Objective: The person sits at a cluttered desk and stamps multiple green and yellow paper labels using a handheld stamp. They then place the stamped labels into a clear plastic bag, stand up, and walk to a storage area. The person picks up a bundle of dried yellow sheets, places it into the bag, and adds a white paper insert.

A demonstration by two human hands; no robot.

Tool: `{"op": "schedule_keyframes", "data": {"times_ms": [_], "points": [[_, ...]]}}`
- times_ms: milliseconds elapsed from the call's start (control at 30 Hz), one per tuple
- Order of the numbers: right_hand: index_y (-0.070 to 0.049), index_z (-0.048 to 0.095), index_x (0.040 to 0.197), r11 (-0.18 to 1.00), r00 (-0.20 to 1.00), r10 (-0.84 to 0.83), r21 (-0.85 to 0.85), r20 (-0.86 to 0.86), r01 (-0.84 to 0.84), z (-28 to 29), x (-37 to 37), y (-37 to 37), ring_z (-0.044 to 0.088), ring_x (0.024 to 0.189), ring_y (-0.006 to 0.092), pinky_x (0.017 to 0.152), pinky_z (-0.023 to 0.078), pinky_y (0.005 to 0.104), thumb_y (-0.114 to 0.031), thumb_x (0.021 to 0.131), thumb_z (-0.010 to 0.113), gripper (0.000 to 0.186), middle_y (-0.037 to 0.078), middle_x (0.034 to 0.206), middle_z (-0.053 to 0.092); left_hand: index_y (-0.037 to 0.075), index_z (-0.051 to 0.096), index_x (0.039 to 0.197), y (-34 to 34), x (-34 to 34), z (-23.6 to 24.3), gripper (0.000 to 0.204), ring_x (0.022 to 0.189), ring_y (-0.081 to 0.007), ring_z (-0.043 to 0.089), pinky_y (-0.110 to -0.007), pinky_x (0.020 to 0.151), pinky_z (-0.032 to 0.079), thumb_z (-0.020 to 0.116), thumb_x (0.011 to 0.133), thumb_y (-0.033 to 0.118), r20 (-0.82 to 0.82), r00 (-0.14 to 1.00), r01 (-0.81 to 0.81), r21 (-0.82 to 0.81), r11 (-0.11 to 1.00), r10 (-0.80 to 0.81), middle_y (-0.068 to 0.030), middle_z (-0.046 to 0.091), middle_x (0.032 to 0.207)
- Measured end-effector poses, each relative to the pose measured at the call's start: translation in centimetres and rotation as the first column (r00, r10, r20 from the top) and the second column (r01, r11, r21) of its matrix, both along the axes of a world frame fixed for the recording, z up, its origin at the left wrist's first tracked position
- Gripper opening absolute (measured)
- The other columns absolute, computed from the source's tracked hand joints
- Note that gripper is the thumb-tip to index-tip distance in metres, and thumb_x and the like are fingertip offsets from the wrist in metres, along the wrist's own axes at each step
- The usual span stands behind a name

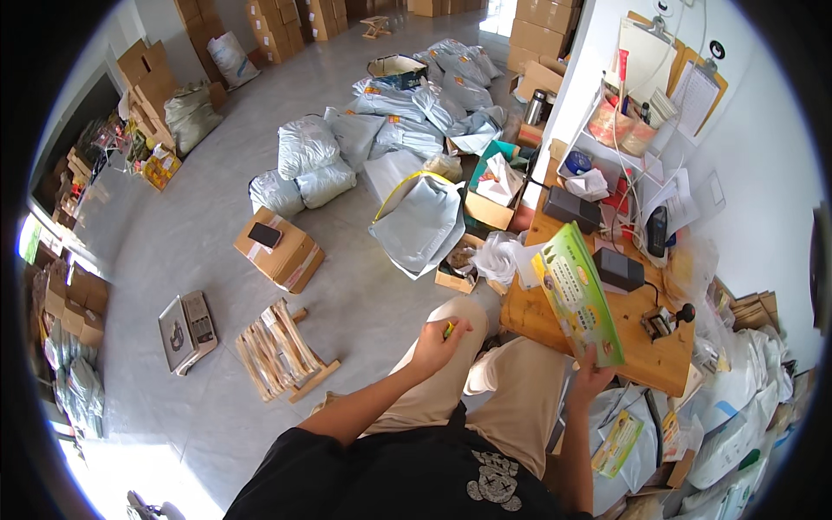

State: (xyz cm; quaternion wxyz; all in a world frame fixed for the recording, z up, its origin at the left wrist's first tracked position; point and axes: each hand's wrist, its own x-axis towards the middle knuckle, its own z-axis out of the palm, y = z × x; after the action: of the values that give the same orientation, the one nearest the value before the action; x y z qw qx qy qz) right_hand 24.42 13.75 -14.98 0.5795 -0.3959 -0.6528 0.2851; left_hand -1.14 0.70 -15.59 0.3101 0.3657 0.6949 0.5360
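Observation:
My left hand [440, 345] is closed above my left thigh on a small yellow-green item [449, 331], mostly hidden by my fingers. My right hand [593, 373] grips the lower end of a flat green printed package [576, 295], tilted up beside the wooden desk [529, 321]. Behind the package on the desk are dark box-shaped devices [617, 269] and a small metal tool with a black knob [659, 322]. Another green printed package [617, 440] lies low to my right among bags.
A grey mailer bag [416, 225], stuffed parcels [303, 152] and open cartons [490, 204] lie ahead. A cardboard box with a phone [290, 260], a scale [186, 334] and a wooden folding stool [277, 351] are on the floor [173, 243] left. Bags [728, 407] crowd the right.

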Motion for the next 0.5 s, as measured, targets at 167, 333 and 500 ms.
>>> {"op": "schedule_keyframes", "data": {"times_ms": [167,333,500], "points": [[0.006,0.057,0.102,0.989,0.996,0.092,-0.115,-0.002,-0.092,1.7,-0.5,0.6,0.055,0.085,0.0115,0.075,0.045,0.0261,-0.007,0.089,0.058,0.019,0.008,0.096,0.061,0.002,0.067,0.085,-0.5,0.4,1.8,0.025,0.047,-0.0196,0.052,-0.033,0.049,0.042,0.057,0.089,0.024,-0.117,0.993,-0.003,-0.01,1.0,0.002,-0.0143,0.06,0.062],[0.005,0.06,0.1,0.96,0.979,0.205,-0.19,-0.022,-0.205,1.8,-0.3,1.5,0.057,0.085,0.012,0.075,0.045,0.0261,-0.004,0.085,0.061,0.017,0.007,0.094,0.063,0.003,0.067,0.081,0.5,0.0,1.3,0.023,0.042,-0.016,0.045,-0.031,0.044,0.037,0.056,0.09,0.022,-0.288,0.958,0.046,0.114,0.992,-0.011,-0.0097,0.051,0.051],[0.004,0.058,0.102,0.984,0.995,0.102,-0.144,-0.023,-0.104,0.4,0.8,2.8,0.054,0.087,0.01,0.075,0.044,0.0246,-0.005,0.088,0.059,0.017,0.005,0.097,0.06,0.009,0.061,0.071,3.1,-2.2,0.7,0.025,0.048,-0.0302,0.055,-0.04,0.046,0.043,0.057,0.087,0.028,-0.652,0.751,0.253,0.134,0.958,-0.107,-0.011,0.055,0.053]]}}
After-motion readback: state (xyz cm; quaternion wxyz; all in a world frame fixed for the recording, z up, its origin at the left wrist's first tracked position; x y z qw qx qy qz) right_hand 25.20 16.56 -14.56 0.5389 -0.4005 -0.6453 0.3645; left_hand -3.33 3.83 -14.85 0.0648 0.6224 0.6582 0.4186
